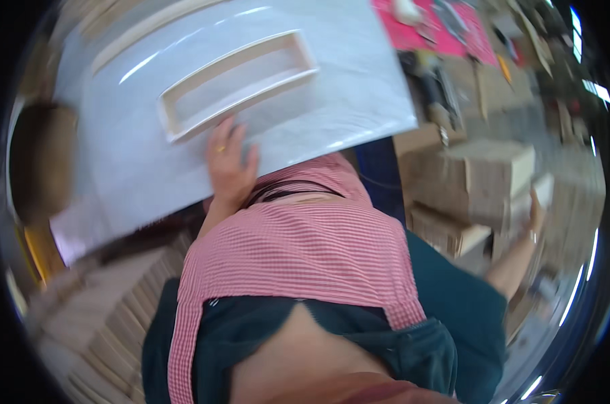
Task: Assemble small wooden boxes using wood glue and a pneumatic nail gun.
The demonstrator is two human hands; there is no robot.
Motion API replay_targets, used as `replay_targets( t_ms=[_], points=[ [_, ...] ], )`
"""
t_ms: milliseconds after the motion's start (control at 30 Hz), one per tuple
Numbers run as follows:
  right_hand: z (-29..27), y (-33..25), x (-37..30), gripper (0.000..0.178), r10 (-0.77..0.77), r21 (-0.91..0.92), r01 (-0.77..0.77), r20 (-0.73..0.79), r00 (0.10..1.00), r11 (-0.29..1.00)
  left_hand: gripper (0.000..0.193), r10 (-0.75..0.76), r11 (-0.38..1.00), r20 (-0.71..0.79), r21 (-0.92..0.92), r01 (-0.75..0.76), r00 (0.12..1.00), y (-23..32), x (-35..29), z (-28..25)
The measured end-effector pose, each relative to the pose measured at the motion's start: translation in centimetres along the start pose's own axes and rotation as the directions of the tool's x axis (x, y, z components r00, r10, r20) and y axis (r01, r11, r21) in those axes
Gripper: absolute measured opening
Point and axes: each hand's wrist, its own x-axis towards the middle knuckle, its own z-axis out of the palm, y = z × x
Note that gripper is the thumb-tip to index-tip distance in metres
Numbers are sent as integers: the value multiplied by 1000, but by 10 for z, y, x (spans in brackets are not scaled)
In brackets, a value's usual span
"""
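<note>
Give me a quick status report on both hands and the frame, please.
Left hand open at near edge of pale rectangular frame, contact unclear. Frame flat on covered table. Right hand beside brown boxes, grip unclear; boxes crowd that side.

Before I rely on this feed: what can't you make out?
All in the head view:
- Right hand: blur hides whether it grips the pale piece.
- Left hand: blur hides whether it touches the wooden frame.
- Pale strip: cut off by the top edge.
- Dark brown object: too blurred to identify.
</note>
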Motion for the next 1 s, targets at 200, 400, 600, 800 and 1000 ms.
replay_targets(
  t_ms=[200,400,600,800,1000],
  points=[
    [20,-116,24,70,-550,12,567,-226,804,824,33,-56,998,-112,-31,53,992,-4,-7,-15],
    [148,-309,-189,80,-957,488,834,-10,-290,-258,31,-383,913,-372,-12,409,845,-25,-23,-60],
    [223,-388,-285,87,-786,424,713,6,-618,-558,31,-431,892,-372,-41,449,822,-49,-17,-84],
    [249,-411,-308,90,-754,368,722,80,-652,-585,25,-425,885,-318,51,463,847,-53,-2,-88],
    [268,-415,-303,93,-757,302,753,131,-640,-585,19,-367,897,-292,139,419,883,-58,7,-87]
  ],
)
